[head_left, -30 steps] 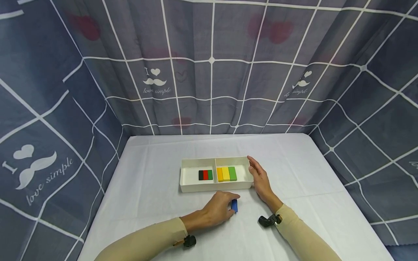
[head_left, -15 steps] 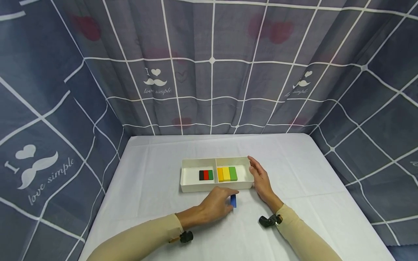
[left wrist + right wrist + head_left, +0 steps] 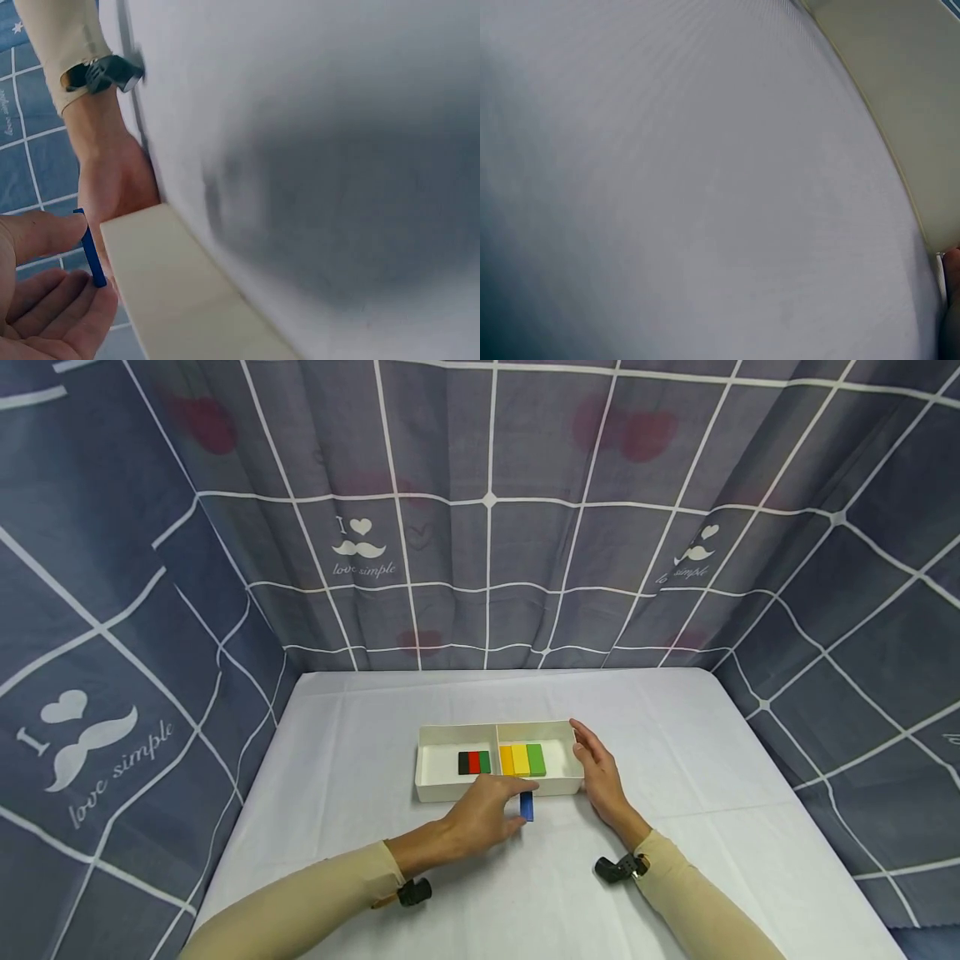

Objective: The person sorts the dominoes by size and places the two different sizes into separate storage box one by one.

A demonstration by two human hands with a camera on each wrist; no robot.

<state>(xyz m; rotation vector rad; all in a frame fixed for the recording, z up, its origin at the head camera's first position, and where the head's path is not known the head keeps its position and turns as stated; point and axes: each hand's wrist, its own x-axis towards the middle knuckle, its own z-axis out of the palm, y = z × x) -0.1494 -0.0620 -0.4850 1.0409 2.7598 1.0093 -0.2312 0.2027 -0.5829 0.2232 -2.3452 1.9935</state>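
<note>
Between thumb and fingers my left hand [image 3: 480, 818] pinches a small flat blue block [image 3: 527, 807], held upright just in front of the white two-compartment box [image 3: 442, 792]. The left wrist view shows the blue block [image 3: 91, 251] edge-on, beside the box wall [image 3: 180, 292]. At the box's right end, my right hand [image 3: 602, 781] lies against the outer wall with fingers extended. Black [image 3: 462, 763], red [image 3: 474, 762] and dark green [image 3: 484, 762] blocks sit side by side in the left compartment. Orange [image 3: 507, 761], yellow [image 3: 521, 760] and light green [image 3: 536, 760] ones fill part of the right.
A white cloth covers the table [image 3: 352, 735]. Dark grid-patterned curtains [image 3: 450, 543] enclose its back and sides. A thin divider [image 3: 497, 747] separates the two compartments.
My left hand has carried the blue block away from me and slightly left, up to the box's front wall. The right hand and the blocks in the box stay put.
</note>
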